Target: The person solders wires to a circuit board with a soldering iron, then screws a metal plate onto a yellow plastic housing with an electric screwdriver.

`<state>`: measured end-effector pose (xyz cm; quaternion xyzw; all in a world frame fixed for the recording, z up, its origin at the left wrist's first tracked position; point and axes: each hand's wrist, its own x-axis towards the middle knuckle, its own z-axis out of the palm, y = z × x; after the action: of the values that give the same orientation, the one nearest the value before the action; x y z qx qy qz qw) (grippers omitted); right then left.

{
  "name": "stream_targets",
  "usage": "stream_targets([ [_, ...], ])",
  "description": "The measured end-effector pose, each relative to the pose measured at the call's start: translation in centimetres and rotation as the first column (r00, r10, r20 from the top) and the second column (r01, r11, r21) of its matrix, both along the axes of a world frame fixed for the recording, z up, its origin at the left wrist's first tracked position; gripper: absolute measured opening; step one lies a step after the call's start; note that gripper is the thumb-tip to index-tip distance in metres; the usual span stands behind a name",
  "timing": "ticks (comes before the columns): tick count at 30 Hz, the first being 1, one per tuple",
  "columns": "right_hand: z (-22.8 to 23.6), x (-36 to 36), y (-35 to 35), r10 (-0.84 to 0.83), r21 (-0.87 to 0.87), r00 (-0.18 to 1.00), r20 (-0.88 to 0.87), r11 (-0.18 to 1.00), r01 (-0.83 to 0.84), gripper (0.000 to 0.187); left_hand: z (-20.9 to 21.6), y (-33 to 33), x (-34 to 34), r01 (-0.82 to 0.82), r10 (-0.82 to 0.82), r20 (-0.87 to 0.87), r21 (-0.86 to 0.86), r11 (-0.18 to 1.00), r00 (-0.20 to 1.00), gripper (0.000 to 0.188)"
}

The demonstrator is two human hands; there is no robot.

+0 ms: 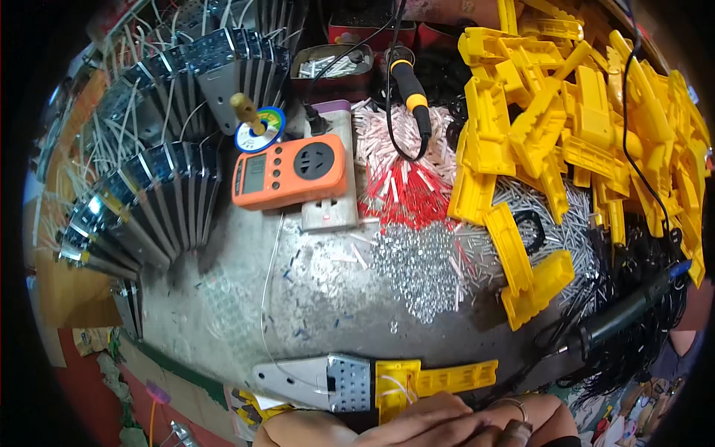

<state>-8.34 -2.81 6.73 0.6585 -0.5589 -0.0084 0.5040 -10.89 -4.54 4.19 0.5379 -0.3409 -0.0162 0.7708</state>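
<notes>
At the table's near edge lies a yellow plastic handle shell (456, 378), joined at its left to a grey metal plate (294, 378) with a dark perforated section. White wires loop inside the shell's wider part. Just below it, my left hand (424, 423) reaches across with its fingers bent together. My right hand (510, 426), with a ring on one finger, meets it fingertip to fingertip. Both look closed, but whatever they pinch is hidden by the fingers and the picture's lower edge.
Metal plates with white wires (160, 208) line the left side. An orange socket meter (290, 173) rests on a power strip (328, 216), beside a solder spool (260, 128). Small metal parts (417, 268) lie mid-table; yellow shells (536, 112) pile right, near an electric screwdriver (625, 316).
</notes>
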Motion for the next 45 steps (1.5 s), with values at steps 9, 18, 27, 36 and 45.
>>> stream_targets([
  [9,-3.1,-7.0,-7.3,-0.097,0.457,0.775,0.625,0.850,-0.262,0.014,1.5,0.6,4.5,0.511,-0.557,0.437,0.229,0.828,0.706,0.032],
  [18,0.2,-12.3,-8.9,-0.628,-0.547,-0.610,0.484,0.327,-0.770,0.040,-0.3,6.7,8.9,0.454,-0.608,0.106,0.568,0.687,0.787,0.057],
  [27,1.2,-11.7,-8.0,-0.693,-0.545,-0.489,0.530,0.163,-0.823,0.048,-3.1,3.9,7.2,0.093,-0.741,0.468,0.813,0.574,0.481,0.085],
  [36,3.8,-20.2,-11.7,-0.167,-0.421,-0.432,0.886,0.099,-0.902,0.036,-3.2,5.1,7.2,0.049,-0.775,0.508,0.824,0.565,0.376,0.084],
  [45,-1.1,-19.6,-11.2,0.407,0.083,0.227,0.885,0.342,-0.936,0.027,-4.1,9.1,9.4,0.029,-0.723,0.490,0.818,0.574,0.487,0.084],
])
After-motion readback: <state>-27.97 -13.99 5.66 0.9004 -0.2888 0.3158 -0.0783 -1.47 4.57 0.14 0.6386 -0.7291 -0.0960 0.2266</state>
